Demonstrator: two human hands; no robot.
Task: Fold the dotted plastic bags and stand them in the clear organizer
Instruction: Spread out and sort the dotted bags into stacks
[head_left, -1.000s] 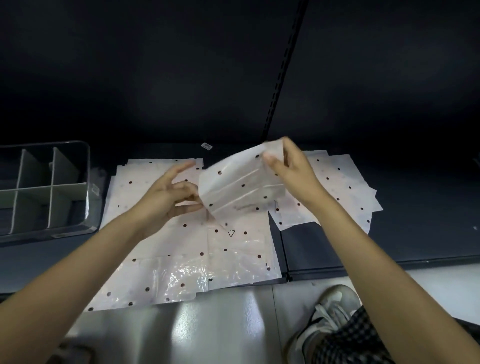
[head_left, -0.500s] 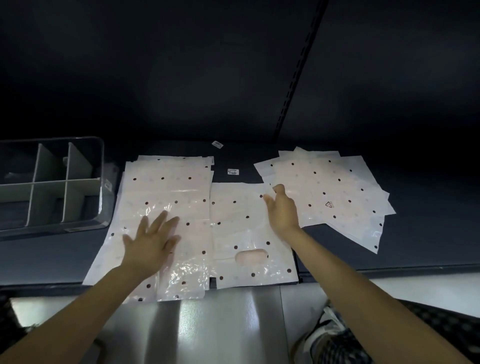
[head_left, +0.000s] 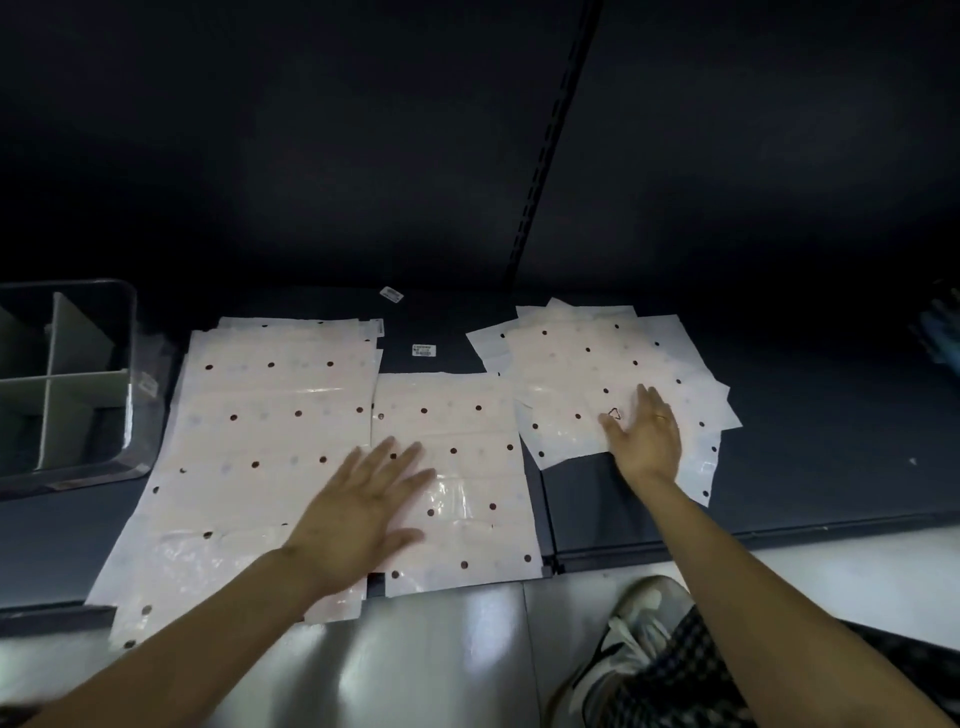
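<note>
Low in the frame, the left hand (head_left: 363, 514) lies flat, fingers straight, on the middle bag (head_left: 467, 467). Farther right, the right hand (head_left: 647, 436) rests flat on another pile (head_left: 597, 364). Nothing looks folded. The clear organizer (head_left: 67, 384), far left, holds no bags.

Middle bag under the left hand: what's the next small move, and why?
Probably fold the middle bag in half. It lies spread flat on the shelf, the left hand rests open on it, and the clear organizer shows no bags. The right hand lies open on the right pile.
</note>
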